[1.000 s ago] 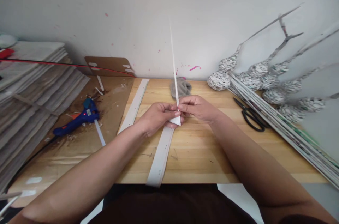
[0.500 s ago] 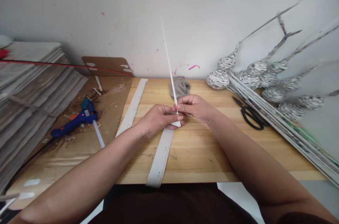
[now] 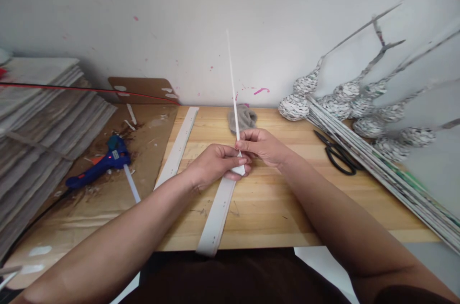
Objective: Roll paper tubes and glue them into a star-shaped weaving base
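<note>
A thin white rolled paper stick [image 3: 233, 86] points up and away from me, its lower end flaring into a flat strip of paper. My left hand [image 3: 223, 163] is closed on that wide lower end, thumb on top. Just above it, my right hand [image 3: 264, 147] pinches the stick between thumb and fingers. Under my hands lies a stack of white paper strips [image 3: 216, 218], reaching the table's front edge. A second strip stack [image 3: 178, 148] rests farther left. Behind the stick sits a crumpled grey cloth [image 3: 246, 118].
At left, a blue glue gun [image 3: 104, 163] lies on brown cardboard [image 3: 151, 146] beside piled newspapers [image 3: 43, 117]. To the right are black scissors [image 3: 339, 158], a bundle of paper tubes [image 3: 377, 174] and several woven paper shapes [image 3: 294, 106] against the wall.
The stick's tip has swung slightly right and stands more upright. Both hands keep hold of it in almost the same place. The view has shifted a little.
</note>
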`<action>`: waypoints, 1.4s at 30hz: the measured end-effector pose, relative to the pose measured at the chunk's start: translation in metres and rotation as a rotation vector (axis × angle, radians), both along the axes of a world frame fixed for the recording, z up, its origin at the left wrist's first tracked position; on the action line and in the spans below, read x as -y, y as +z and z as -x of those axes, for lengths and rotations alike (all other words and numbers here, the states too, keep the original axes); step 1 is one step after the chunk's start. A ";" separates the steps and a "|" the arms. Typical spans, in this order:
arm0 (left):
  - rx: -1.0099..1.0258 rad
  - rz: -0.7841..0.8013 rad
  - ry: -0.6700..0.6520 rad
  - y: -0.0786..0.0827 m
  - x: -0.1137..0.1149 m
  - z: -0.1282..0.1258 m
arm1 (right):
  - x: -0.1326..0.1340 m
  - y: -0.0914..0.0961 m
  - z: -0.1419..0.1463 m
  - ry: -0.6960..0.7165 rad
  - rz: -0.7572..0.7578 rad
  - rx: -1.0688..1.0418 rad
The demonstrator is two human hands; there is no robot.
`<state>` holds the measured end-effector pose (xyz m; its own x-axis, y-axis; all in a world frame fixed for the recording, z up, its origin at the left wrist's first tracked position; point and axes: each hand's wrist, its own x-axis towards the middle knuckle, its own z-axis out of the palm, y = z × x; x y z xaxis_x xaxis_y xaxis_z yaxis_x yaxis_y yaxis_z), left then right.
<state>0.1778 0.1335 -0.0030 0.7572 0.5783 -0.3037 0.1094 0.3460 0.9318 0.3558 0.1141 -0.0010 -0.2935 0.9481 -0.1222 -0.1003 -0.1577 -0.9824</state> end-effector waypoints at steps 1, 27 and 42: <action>0.000 -0.001 0.001 0.000 0.000 0.000 | 0.000 0.000 -0.001 0.020 -0.007 0.016; -0.019 -0.107 0.003 -0.008 -0.001 0.000 | -0.003 -0.001 -0.005 -0.062 -0.002 0.152; -0.057 -0.131 0.030 -0.003 -0.003 -0.001 | -0.001 0.001 0.001 -0.116 -0.155 0.252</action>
